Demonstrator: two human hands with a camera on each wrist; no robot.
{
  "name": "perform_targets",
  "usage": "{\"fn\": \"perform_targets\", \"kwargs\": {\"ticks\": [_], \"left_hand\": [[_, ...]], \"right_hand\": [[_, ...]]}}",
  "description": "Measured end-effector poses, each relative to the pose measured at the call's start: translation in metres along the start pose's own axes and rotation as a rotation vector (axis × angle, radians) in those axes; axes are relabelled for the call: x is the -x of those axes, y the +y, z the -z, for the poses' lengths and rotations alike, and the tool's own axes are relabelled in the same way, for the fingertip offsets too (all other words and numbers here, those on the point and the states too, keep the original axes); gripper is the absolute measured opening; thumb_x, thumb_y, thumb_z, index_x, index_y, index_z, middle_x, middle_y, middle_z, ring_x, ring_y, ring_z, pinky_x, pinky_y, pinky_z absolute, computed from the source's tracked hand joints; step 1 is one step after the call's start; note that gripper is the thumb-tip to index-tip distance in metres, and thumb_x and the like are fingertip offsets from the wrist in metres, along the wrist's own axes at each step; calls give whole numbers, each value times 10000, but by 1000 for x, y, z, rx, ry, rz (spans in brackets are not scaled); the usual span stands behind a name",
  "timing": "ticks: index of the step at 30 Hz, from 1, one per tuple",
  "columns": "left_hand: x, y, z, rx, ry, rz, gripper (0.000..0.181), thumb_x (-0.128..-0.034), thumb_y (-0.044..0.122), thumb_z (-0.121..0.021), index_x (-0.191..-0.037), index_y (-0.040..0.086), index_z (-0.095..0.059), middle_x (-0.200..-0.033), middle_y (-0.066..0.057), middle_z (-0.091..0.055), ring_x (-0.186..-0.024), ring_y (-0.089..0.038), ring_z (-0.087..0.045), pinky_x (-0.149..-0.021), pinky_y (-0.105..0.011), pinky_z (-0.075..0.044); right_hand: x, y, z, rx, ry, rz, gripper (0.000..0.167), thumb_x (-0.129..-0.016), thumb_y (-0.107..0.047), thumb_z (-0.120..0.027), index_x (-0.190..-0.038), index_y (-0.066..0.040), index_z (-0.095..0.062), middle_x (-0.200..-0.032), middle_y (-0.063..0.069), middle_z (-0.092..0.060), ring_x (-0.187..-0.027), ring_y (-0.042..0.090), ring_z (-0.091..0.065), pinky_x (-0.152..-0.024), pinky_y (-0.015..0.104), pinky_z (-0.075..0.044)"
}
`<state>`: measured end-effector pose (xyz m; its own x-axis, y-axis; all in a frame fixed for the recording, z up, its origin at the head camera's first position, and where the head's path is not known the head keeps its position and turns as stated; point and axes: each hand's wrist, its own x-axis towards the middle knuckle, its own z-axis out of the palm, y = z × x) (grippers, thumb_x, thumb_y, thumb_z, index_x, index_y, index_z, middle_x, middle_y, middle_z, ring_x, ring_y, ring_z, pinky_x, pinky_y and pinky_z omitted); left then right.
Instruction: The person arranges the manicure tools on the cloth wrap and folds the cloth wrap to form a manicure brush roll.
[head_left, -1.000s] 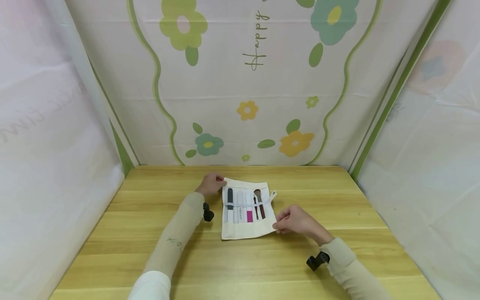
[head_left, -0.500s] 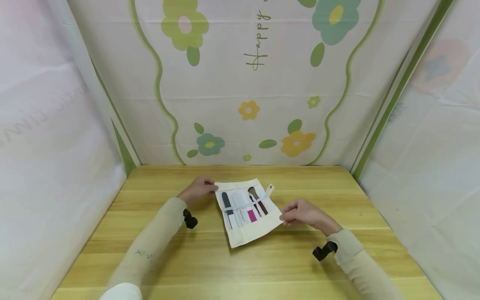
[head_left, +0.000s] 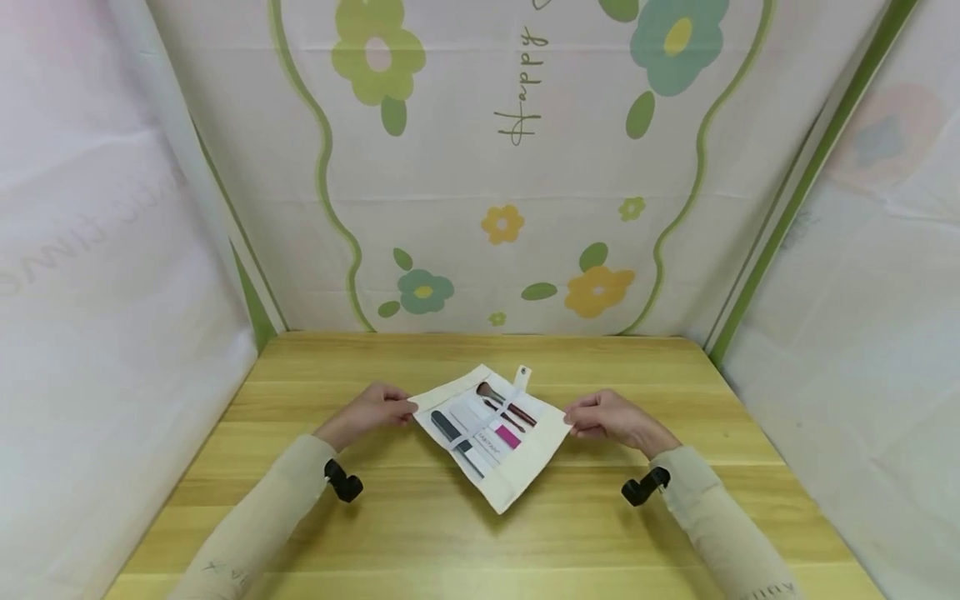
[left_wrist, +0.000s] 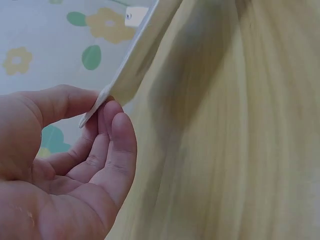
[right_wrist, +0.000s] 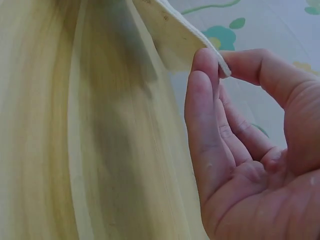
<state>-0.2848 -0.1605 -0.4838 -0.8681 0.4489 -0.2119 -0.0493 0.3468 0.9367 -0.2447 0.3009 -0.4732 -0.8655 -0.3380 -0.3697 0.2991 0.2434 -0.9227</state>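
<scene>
A cream fabric tool roll (head_left: 528, 462) lies opened out between the hands, turned diagonally and lifted off the wood. Its left corner is pinched between thumb and fingers of my left hand (head_left: 375, 412). My right hand (head_left: 611, 419) pinches the opposite corner. Under the roll's elastic band sit a dark nail file (head_left: 444, 425), pale packets with a pink end (head_left: 508, 437), a makeup brush (head_left: 491, 392) and a thinner dark-handled tool (head_left: 512, 421). A snap tab (head_left: 522, 377) sticks out at the far edge. Both wrist views show the cloth edge held at the fingertips, with a shadow below.
The wooden table (head_left: 337, 542) spreads beneath the roll. Behind it hangs a flower-printed cloth (head_left: 465, 167), and pale cloth walls stand at left and right. A black wrist camera (head_left: 343, 482) sits on each forearm.
The roll has turned counterclockwise and come up off the table. My left hand moved left and nearer, still pinching its corner; my right hand shifted slightly right and farther away.
</scene>
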Motion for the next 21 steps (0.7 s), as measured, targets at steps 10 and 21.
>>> {"fn": "perform_targets", "kwargs": {"ticks": [10,21], "left_hand": [[29,-5,-5,92,-73,-7,282,-1047,186,-663,-1131,-82,-682,-1146,-277,-702,-1013,-257,-712,-924,-378,-626],[52,-13,-25,138,-86,-7,282,-1022,180,-696,-1131,-79,-685,-1082,-227,-712,-954,-221,-692,-864,-329,-627]], "right_hand": [[-25,-3,6,-36,126,-41,371,-977,-154,-737,-1269,71,-693,-931,8,-784,-797,79,-727,-788,223,-621],[-49,-14,7,-44,203,-12,366,-974,-155,-758,-1268,56,-703,-981,23,-794,-832,103,-738,-839,253,-625]]}}
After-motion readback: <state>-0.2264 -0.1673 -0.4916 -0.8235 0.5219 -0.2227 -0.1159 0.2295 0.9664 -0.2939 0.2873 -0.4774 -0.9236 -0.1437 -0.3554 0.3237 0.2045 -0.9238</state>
